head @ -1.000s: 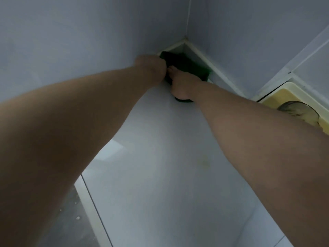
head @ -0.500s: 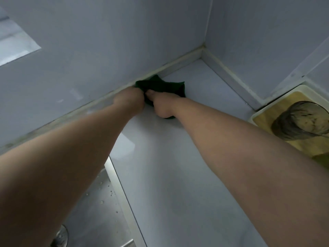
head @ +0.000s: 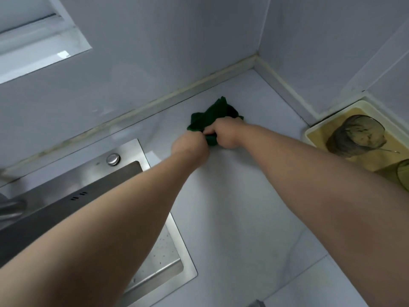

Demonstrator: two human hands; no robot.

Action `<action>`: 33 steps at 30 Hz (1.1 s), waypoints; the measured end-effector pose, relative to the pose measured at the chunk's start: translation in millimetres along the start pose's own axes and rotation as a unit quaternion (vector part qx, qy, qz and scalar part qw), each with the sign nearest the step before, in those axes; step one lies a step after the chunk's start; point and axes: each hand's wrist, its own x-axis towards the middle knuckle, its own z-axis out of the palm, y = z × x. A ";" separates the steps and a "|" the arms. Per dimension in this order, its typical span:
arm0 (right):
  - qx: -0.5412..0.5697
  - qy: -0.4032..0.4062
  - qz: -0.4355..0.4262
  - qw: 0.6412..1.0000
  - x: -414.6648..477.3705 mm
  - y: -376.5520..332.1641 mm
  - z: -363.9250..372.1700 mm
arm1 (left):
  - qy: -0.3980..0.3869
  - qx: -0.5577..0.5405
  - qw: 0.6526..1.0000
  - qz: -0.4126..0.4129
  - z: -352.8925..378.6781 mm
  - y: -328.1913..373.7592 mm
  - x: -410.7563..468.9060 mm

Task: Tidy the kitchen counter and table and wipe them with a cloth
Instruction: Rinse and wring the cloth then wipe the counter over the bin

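Counter beside sink: left hand and right hand both clutch the bunched cloth. Probably soft, light, limp; best held by gathered folds.

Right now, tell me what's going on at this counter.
A person grips a bunched dark green cloth with left hand and right hand together, on the pale grey countertop near the back wall. A stainless steel sink lies left of it; a cream tray with a tinted glass sits right.
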 end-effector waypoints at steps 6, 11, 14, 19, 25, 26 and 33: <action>0.021 0.010 0.049 0.999 -48.9 -1.0 31.3 | -0.025 -0.032 0.999 0.037 20.7 17.9 -61.4; 0.034 0.008 0.086 0.996 -98.4 -8.2 68.1 | -0.048 -0.047 0.995 0.074 43.1 25.5 -125.0; 0.041 0.000 0.096 0.995 -133.7 -19.1 92.5 | -0.070 -0.059 0.992 0.082 55.8 27.5 -163.5; 0.073 -0.004 0.117 0.991 -179.2 -28.2 127.4 | -0.088 -0.061 0.988 0.109 75.6 29.6 -212.3; 0.070 0.014 0.101 0.992 -204.0 -40.2 142.0 | -0.111 -0.082 0.986 0.094 75.1 24.5 -229.4; 0.051 0.021 0.096 0.994 -206.1 -42.8 140.7 | -0.116 -0.103 0.984 0.086 72.3 23.3 -227.8; -0.027 0.069 0.057 0.996 -204.1 -45.3 113.5 | -0.236 -0.194 0.950 0.062 34.6 14.6 -197.0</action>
